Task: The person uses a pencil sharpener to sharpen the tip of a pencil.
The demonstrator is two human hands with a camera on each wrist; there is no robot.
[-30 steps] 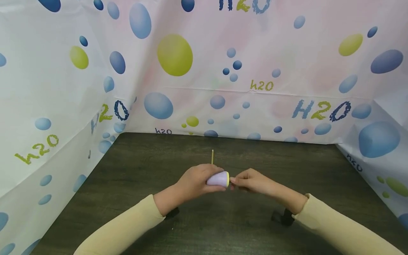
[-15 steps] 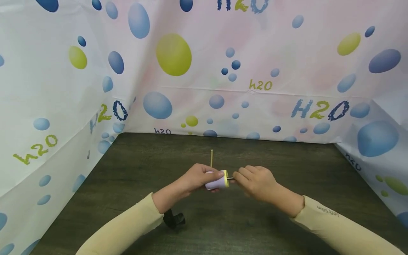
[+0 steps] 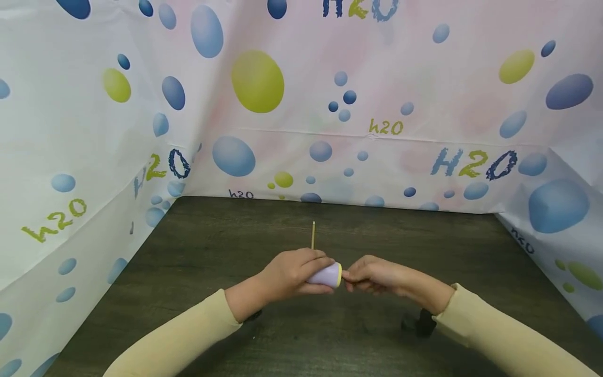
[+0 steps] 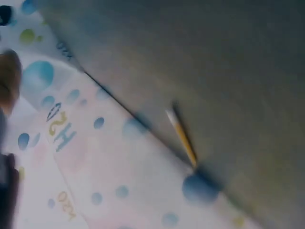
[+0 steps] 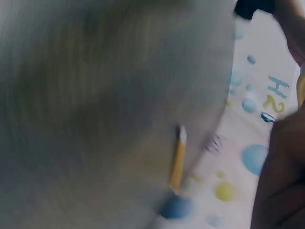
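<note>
- Several curled fingers and the thumb of the left hand (image 3: 294, 273) grip a lilac cylinder (image 3: 324, 276); the right hand (image 3: 379, 276) pinches a mostly hidden small part (image 3: 345, 277) at its yellow rim (image 3: 339, 275).
- Smooth-looking, the cylinder lies sideways between both hands, long axis left to right, rim facing the right hand.
- Dark wood-grain table (image 3: 419, 246); a slim yellow stick (image 3: 313, 235) points away, its near end blocked by the left hand.
- Creased, bubble-printed sheet (image 3: 301, 115) behind.
</note>
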